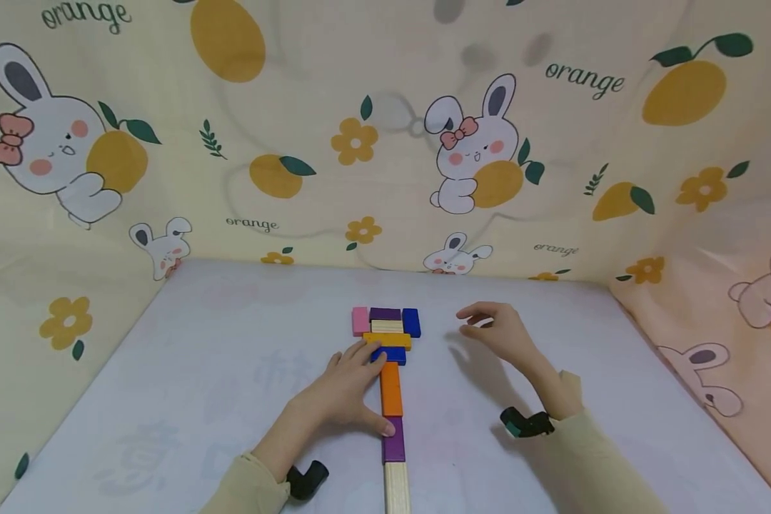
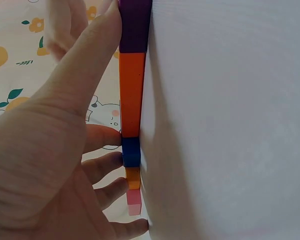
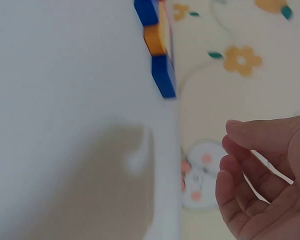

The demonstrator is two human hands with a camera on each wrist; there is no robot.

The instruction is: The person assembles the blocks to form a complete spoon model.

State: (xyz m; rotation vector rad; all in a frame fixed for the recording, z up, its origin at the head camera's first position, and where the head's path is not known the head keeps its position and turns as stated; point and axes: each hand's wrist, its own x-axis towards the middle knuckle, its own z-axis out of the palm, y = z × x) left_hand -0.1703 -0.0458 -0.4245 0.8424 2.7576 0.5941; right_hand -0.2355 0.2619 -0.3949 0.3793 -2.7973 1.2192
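Coloured blocks lie flat on the table in a line that widens at the far end. From near to far come a pale wood block (image 1: 397,489), a purple block (image 1: 395,446), an orange block (image 1: 390,391), a blue block (image 1: 395,355) and a yellow block (image 1: 395,340). My left hand (image 1: 342,385) spreads along the line's left side, thumb at the purple block and fingertips by the blue and yellow ones. To the right, my right hand (image 1: 497,332) hovers above the table with fingers loosely bent and nothing between them.
At the far end stand a pink block (image 1: 360,321), a second purple block (image 1: 385,313), another pale wood block (image 1: 386,326) and an upright blue block (image 1: 411,323). A printed cloth (image 1: 321,86) hangs behind the white table (image 1: 231,321). Each wrist wears a black camera.
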